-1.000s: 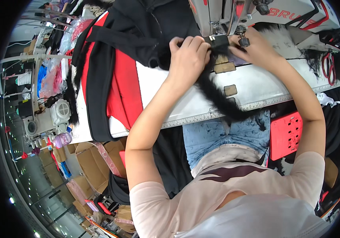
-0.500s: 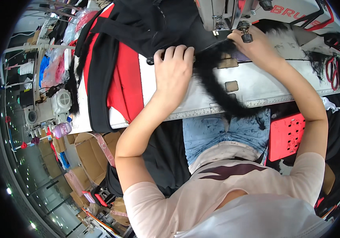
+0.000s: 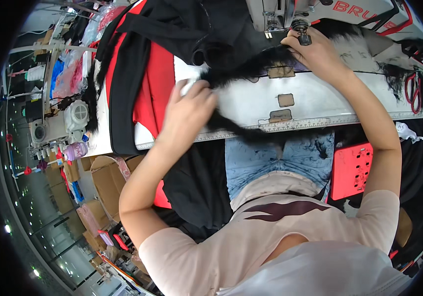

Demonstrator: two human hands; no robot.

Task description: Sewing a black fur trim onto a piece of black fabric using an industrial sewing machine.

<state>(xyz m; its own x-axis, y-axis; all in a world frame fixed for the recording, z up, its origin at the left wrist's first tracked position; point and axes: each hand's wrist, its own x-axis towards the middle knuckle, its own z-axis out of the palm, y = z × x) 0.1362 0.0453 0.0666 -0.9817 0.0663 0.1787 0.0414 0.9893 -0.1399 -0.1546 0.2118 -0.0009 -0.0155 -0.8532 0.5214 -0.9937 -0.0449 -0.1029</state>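
Note:
A long strip of black fur trim (image 3: 241,69) runs leftward from the sewing machine (image 3: 270,15) and hangs in a loop over the table's near edge. My left hand (image 3: 190,109) is curled round the strip's left part, somewhat blurred. Beyond it lies a black garment (image 3: 172,29), its edge leading along the fur to the presser foot (image 3: 269,34). Just right of the foot, my right hand (image 3: 317,56) has thumb and finger closed at the fur's edge, partly behind a thread tension knob (image 3: 304,38).
Red and black fabric (image 3: 154,93) drapes over the table's left part. A ruler strip (image 3: 315,127) follows the near edge. Red-handled scissors (image 3: 412,93) lie at the far right. A red plastic stool (image 3: 352,170) stands below, and cardboard boxes (image 3: 108,180) sit at lower left.
My left hand has moved left and nearer to me, drawing the fur strip out straighter from the garment. My right hand stays beside the presser foot.

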